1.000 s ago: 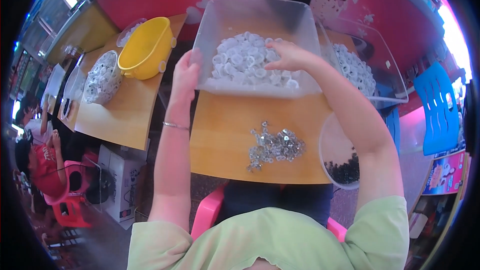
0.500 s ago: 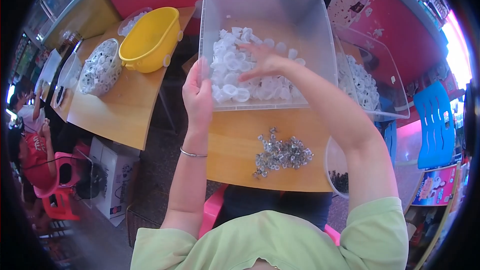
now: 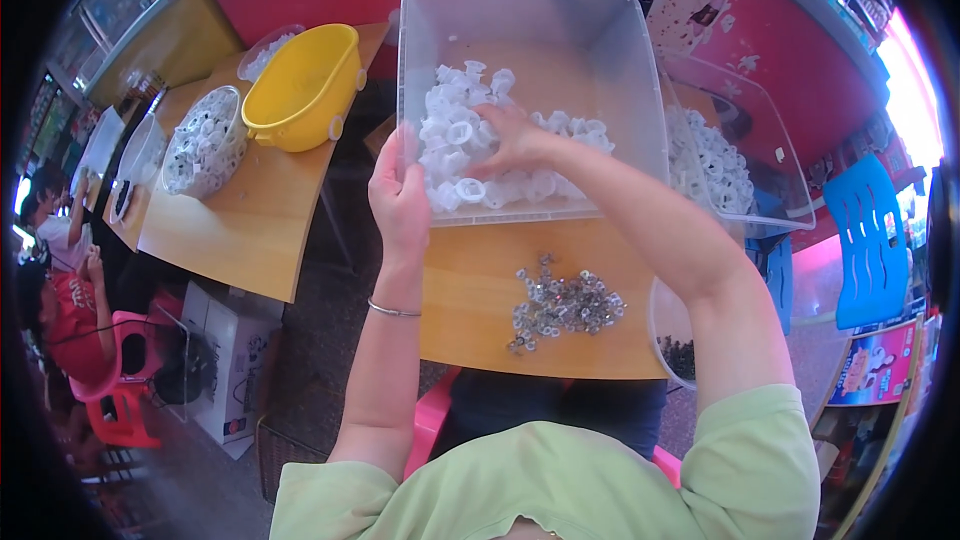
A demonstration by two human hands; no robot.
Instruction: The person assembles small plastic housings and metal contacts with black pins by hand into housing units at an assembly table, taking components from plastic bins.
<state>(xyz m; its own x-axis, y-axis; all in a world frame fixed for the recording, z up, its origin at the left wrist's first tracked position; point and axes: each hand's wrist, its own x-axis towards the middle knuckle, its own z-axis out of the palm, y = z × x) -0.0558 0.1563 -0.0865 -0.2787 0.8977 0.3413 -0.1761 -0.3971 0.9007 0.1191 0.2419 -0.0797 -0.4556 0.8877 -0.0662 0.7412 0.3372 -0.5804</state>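
- The left hand clasps the near-left corner of the translucent bin, thumb along the wall; its fingers are partly hidden. This hold matches the earlier frames.
- The right hand is inside the bin, fingers and thumb spread apart at the white plastic pieces. Whether it pinches any cannot be told.
- One second ago, that hand is at the right of the heap; now it is further left.
- The white pieces, earlier one broad mound, now bank up at the bin's left, with a lower strip toward the right.
- The bin is over the near part of the table; its near edge now appears closer to the small metal pieces.
- The metal pieces remain heaped on the table.
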